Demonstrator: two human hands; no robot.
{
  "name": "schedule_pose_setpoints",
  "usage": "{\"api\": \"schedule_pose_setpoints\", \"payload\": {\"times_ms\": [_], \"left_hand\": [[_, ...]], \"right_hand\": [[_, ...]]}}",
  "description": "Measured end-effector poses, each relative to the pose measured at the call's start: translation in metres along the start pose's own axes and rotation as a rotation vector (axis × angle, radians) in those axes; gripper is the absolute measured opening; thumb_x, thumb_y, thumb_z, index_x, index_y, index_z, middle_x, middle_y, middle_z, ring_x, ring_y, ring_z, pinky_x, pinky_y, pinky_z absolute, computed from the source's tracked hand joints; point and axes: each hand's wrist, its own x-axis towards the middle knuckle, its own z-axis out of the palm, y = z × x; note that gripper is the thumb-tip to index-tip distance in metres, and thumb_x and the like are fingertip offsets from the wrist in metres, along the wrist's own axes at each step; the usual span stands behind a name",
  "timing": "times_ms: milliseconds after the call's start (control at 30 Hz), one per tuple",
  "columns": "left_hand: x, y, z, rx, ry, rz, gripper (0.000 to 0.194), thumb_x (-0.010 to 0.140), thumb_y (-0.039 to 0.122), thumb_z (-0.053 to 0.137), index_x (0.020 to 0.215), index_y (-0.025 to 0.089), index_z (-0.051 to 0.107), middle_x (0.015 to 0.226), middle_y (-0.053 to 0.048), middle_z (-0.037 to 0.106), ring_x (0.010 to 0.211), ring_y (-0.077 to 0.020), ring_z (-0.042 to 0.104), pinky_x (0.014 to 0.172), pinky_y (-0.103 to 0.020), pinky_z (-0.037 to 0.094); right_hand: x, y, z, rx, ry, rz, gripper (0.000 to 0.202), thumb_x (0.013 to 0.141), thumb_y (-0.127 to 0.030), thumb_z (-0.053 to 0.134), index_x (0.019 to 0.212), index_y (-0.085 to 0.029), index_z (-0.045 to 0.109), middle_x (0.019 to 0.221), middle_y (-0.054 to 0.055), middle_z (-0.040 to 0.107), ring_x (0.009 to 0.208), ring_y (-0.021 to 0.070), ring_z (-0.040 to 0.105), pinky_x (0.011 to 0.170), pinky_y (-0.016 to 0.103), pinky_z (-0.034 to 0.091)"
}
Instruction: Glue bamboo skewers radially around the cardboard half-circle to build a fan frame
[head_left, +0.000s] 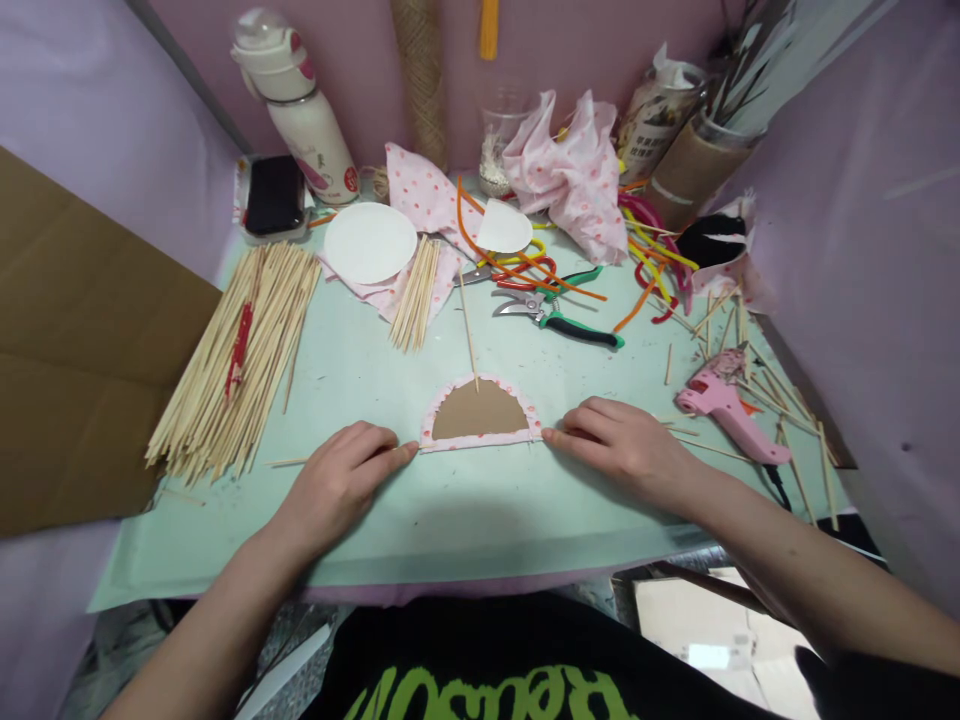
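Observation:
A half-circle of brown cardboard (480, 410) edged with pink dotted fabric lies flat in front of me, its straight side towards me. At its left corner, my left hand (341, 478) pinches a thin wooden stick (289, 462), whose other end shows past the hand to the left. The thumb and fingers of my right hand (622, 440) are closed at the right corner of the piece; whether they also hold a stick is hidden. Another wooden stick (469, 330) rests with its near end on the curved edge.
A big pile of sticks (240, 370) lies left, beside a cardboard sheet (82, 350). Green-handled pruning shears (562, 320), a white disc (370, 243) and pink fabric (577, 180) lie behind. At right are a pink glue gun (727, 400) and scattered sticks. A bottle (307, 130) stands back left.

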Motion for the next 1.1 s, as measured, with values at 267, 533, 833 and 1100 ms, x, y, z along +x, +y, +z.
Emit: {"api": "schedule_pose_setpoints", "payload": {"times_ms": [267,533,833,1100], "left_hand": [[0.0003,0.0003,0.0005,0.003,-0.010,-0.013,0.031,0.099,0.022,0.041,0.111,0.022,0.070,0.093,-0.006,0.067,0.084,-0.0203,0.057,0.074,-0.033,0.044],[0.0018,0.0015,-0.0002,0.006,-0.006,-0.010,0.031,0.099,0.023,0.041,0.109,0.022,0.070,0.093,-0.006,0.066,0.084,-0.0201,0.056,0.073,-0.032,0.044],[0.0040,0.0037,-0.0020,0.015,0.004,-0.003,0.033,0.100,0.023,0.039,0.104,0.021,0.071,0.090,-0.005,0.066,0.081,-0.0189,0.055,0.072,-0.031,0.044],[0.0020,0.0027,-0.0017,-0.009,-0.032,-0.040,0.032,0.100,0.025,0.040,0.106,0.022,0.071,0.093,-0.006,0.066,0.084,-0.0200,0.056,0.075,-0.033,0.044]], "right_hand": [[-0.0008,0.0004,0.0010,0.005,-0.004,0.008,0.033,0.100,-0.012,0.035,0.119,-0.015,0.061,0.092,0.011,0.066,0.084,0.0191,0.052,0.066,0.031,0.042],[0.0004,0.0003,0.0000,0.009,0.007,-0.011,0.033,0.100,-0.012,0.035,0.119,-0.013,0.061,0.089,0.011,0.064,0.082,0.0191,0.052,0.066,0.031,0.041],[-0.0002,0.0014,0.0006,-0.002,0.000,-0.005,0.033,0.100,-0.013,0.034,0.118,-0.014,0.061,0.089,0.010,0.064,0.082,0.0192,0.051,0.066,0.031,0.040],[-0.0001,0.0012,0.0001,0.001,-0.005,-0.005,0.033,0.100,-0.012,0.035,0.118,-0.014,0.062,0.089,0.011,0.065,0.082,0.0195,0.052,0.066,0.031,0.041]]}}
